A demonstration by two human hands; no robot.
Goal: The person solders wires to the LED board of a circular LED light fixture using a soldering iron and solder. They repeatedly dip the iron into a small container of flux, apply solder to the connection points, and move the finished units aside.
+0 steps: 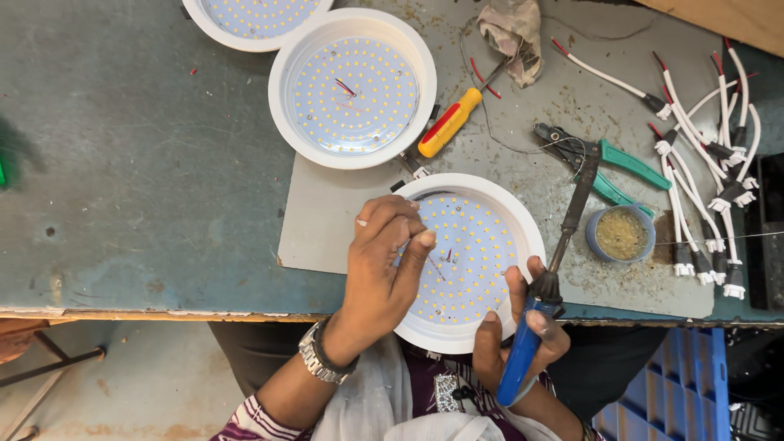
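The work seemed to be in its middle. The near round lamp (478, 260) lay at the table (147, 163) edge, at 6 o'clock, and two short wires stood up from the centre of its disc of small yellow points; I judged they were not yet soldered. A second lamp (353, 88) at 12 o'clock showed a similar red wire at its centre, and a third (255, 20) was cut by the top edge; whether these were finished I could not tell.

The left hand (382, 269) lay over the near lamp, its fingers pinched closed on a thin white wire (362, 222). The right hand (516, 331) gripped the blue handle of a soldering iron (549, 286).

Counted: three lamps, one soldering iron, one yellow screwdriver (449, 122), one green-handled pliers (608, 163), one small pot of paste (621, 233), one rag (513, 33), and about a dozen white leads (702, 163) at 3 o'clock.
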